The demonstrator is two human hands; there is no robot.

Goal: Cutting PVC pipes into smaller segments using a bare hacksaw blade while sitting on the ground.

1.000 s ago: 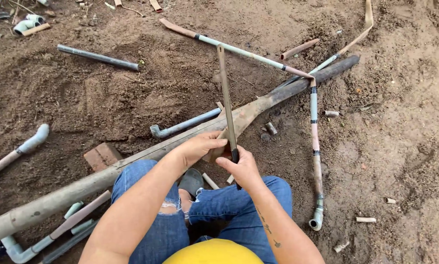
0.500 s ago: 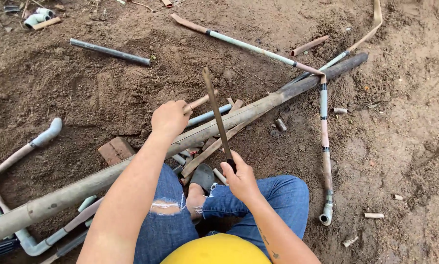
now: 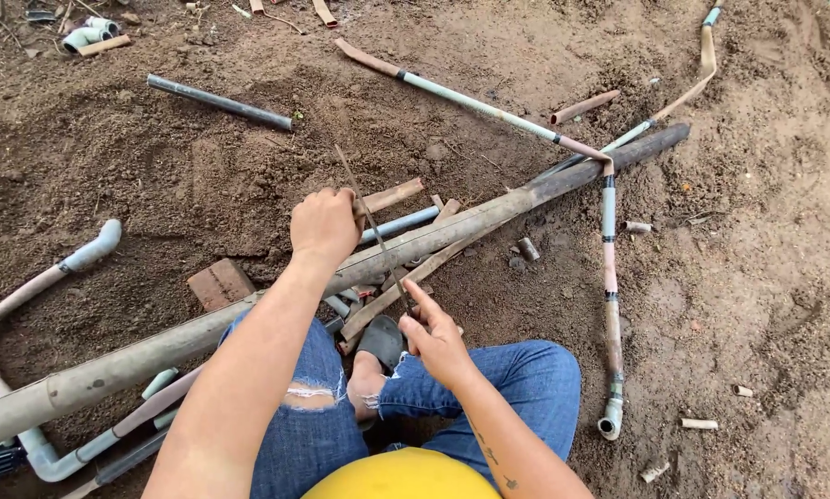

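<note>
Bare brown dirt (image 3: 757, 305) fills the frame, loose and lumpy, with pipe offcuts scattered over it.

Long pole (image 3: 489, 218): lies diagonally from the lower left edge to the upper right of centre, greyish and mud-stained, darker at its upper end.

Left hand (image 3: 324, 225): at centre frame, closed in a fist, resting on top of the pole. It grips a short brown stick (image 3: 392, 196) that juts out to the right of the knuckles.

Right hand (image 3: 436, 334): just below centre, fingers curled around the lower end of a thin blade (image 3: 371, 222), index finger extended along it. The blade rises up and to the left, crossing the pole just beside the left hand. Whether the blade touches the pole cannot be told.

Legs: blue jeans (image 3: 517, 379), torn at the left knee, occupy the lower centre. A dark sandal (image 3: 381, 339) sits between the knees, beneath the pole.

Surroundings:
- A red brick (image 3: 221, 283) lies left of centre, just beside the pole.
- A dark grey pipe (image 3: 219, 102) lies in the upper left, well apart from the hands.
- A jointed white pipe (image 3: 608, 305) runs down the right of centre.
- A yellow helmet (image 3: 401, 476) shows at the bottom edge.
</note>
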